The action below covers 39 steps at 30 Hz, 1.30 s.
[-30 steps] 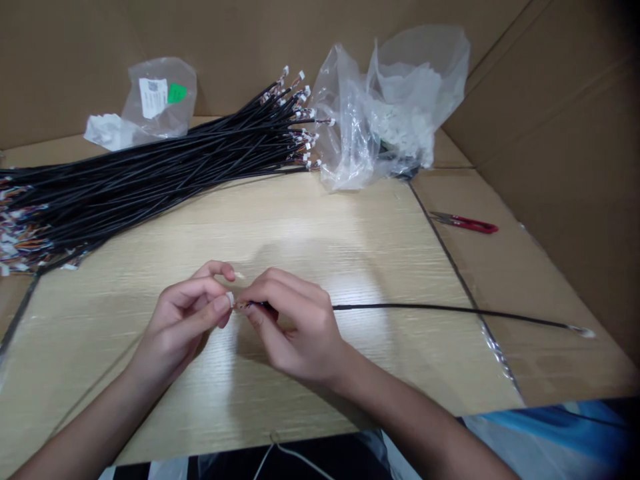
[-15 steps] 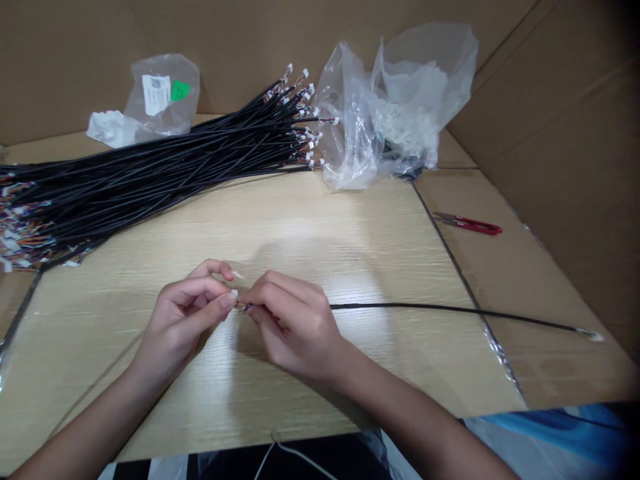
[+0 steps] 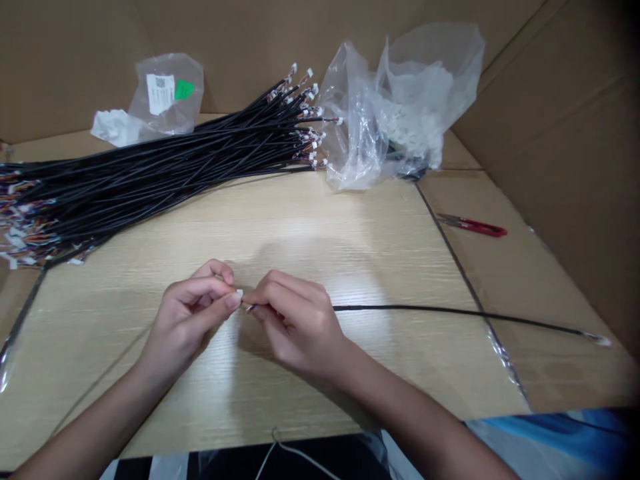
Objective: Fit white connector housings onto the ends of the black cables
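Observation:
A small white connector (image 3: 239, 293) is pinched between the thumb and index finger of my left hand (image 3: 193, 308). Close beside it, the fingertips of my right hand (image 3: 296, 319) are closed on the thin coloured wires (image 3: 251, 307) at one end of a black cable (image 3: 425, 308). The cable runs from under my right hand to the right, where its other end, with a white tip, lies over the cardboard. Whether the wires enter the connector is too small to tell.
A large bundle of black cables (image 3: 165, 160) lies across the back left. Clear plastic bags, one holding white pieces (image 3: 410, 130), stand behind at centre right. A labelled bag (image 3: 173, 97) rests at the back left. Red-handled snips (image 3: 475, 227) lie on the right cardboard.
The view has shifted slightly, moving most things a little to the right. The pale sliver near my left index finger no longer shows. Both hands keep their pinch.

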Available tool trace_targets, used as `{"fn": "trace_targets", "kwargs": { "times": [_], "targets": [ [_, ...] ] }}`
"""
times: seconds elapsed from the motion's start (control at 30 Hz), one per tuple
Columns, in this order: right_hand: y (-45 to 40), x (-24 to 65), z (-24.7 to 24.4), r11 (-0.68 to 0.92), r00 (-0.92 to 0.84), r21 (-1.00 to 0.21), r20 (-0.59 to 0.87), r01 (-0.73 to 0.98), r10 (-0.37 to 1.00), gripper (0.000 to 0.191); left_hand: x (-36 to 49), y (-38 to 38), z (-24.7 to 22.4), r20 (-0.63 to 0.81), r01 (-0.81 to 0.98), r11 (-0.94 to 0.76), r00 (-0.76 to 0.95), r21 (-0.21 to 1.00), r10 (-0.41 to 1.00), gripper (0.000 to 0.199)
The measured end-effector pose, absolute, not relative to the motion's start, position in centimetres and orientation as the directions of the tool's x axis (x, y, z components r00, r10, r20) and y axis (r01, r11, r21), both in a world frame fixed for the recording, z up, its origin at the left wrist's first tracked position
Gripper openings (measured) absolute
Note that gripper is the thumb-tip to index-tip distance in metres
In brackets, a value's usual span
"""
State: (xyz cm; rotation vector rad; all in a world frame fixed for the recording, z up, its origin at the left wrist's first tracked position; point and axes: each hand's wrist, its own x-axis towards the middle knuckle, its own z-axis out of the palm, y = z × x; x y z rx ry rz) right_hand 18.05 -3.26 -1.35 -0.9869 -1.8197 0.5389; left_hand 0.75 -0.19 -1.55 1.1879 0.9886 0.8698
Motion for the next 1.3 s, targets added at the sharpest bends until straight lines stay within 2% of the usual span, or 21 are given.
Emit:
{"fn": "trace_targets", "kwargs": {
  "times": [0.17,0.3,0.67,0.97,1.3],
  "targets": [
    [-3.2,18.0,-1.0,0.544,-0.147,-0.78,0.525,0.31,0.838,0.016,1.2,-0.2,-1.0,-0.212,-0.114,0.26,0.321,0.959,0.923,0.024],
    [-3.2,17.9,-0.6,0.537,-0.103,-0.795,0.531,0.283,0.841,0.013,1.3,-0.3,-0.6,-0.206,-0.124,0.258,0.327,0.958,0.922,0.025],
    [-3.2,18.1,-1.5,0.621,-0.185,-0.689,0.601,0.373,0.778,0.014,0.7,-0.3,-1.1,-0.125,-0.047,0.15,0.35,0.987,0.928,0.016],
    [-3.3,18.0,-1.7,0.647,-0.225,-0.597,0.628,0.475,0.745,0.019,0.9,-0.3,-1.6,-0.112,-0.045,0.137,0.358,0.99,0.927,0.012],
    [-3.1,18.0,-1.2,0.612,-0.13,-0.726,0.606,0.313,0.785,0.008,1.2,-0.2,-0.8,-0.181,-0.135,0.243,0.361,0.961,0.915,0.025]
  ]
}}
